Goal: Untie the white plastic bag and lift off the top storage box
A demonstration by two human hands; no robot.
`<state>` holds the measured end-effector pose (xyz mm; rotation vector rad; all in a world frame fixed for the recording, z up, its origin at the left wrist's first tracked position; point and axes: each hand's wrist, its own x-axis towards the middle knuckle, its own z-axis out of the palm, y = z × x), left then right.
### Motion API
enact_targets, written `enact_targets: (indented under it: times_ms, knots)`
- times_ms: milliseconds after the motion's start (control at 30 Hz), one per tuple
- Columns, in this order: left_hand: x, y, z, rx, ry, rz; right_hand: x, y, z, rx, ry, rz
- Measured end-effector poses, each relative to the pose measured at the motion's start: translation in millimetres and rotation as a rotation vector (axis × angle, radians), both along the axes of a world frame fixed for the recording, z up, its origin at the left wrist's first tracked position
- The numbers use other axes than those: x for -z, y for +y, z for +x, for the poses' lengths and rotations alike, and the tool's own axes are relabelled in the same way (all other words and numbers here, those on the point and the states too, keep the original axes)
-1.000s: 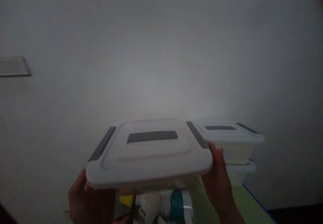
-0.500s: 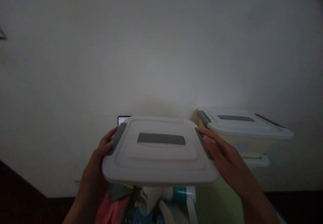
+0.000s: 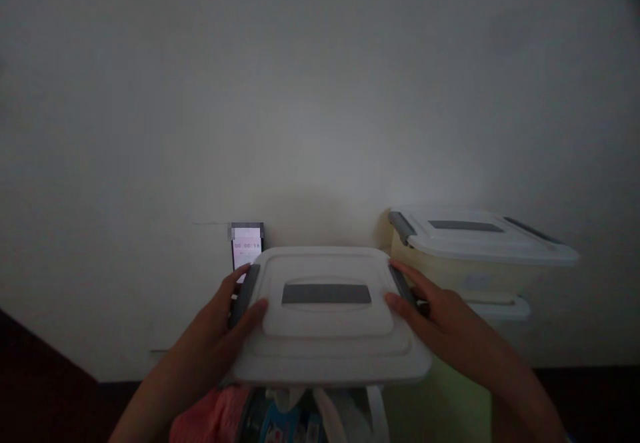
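Observation:
Between my hands is a white lidded storage box (image 3: 325, 320) with a grey handle strip across its lid and grey latches at both sides. My left hand (image 3: 233, 316) grips its left side, thumb on the lid and fingers at the latch. On the opposite side my right hand (image 3: 425, 303) does the same, its thumb on top and fingers by the right latch. Below the lid's front edge, a pink cloth (image 3: 213, 416) and a blue package (image 3: 283, 423) show in part. What lies directly under the box is hidden.
A second box (image 3: 475, 250) with a white lid and grey latches stands to the right against the pale wall (image 3: 320, 96). Behind my left hand a phone (image 3: 247, 250) leans upright, its screen lit with a timer. A pale green surface (image 3: 440, 403) lies low on the right.
The box has come down and slightly to the right, uncovering more of the phone. Both thumbs now rest on the lid. A white and teal bottle below is now covered.

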<state>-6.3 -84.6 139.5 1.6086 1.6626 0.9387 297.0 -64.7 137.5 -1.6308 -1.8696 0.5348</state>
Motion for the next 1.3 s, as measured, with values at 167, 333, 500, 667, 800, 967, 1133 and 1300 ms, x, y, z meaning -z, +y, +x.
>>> enact_targets:
  times_ms: [167, 333, 500, 667, 800, 967, 1133, 1300]
  knots:
    - [-7.6, 1.6, -5.8, -0.043, -0.005, -0.004, 0.3, 5.1, -1.4, -0.017, 0.071, 0.038]
    - [-15.2, -0.3, -8.2, -0.029, 0.019, -0.022, -3.9, 5.9, -0.3, -0.076, 0.031, 0.041]
    - [-14.2, -1.2, -4.9, -0.007, 0.096, -0.025, -4.8, 7.4, -1.3, -0.077, -0.041, -0.022]
    - [-13.1, 0.2, -3.4, -0.023, 0.186, -0.022, -2.3, 8.2, -2.2, -0.086, -0.042, -0.038]
    - [-12.9, 2.7, -4.9, -0.020, 0.201, -0.013, -2.2, 9.3, -1.8, -0.074, -0.034, -0.026]
    - [-11.5, 4.0, -7.6, -0.038, 0.290, -0.023, -2.6, 10.1, -1.3, -0.075, -0.003, -0.038]
    - [-11.5, 3.3, -8.3, -0.049, 0.351, -0.015, -1.1, 10.3, -0.5, -0.083, 0.013, -0.016]
    - [-13.8, 3.1, -6.7, -0.049, 0.386, -0.005, -0.2, 10.0, 0.8, -0.079, 0.016, 0.014]
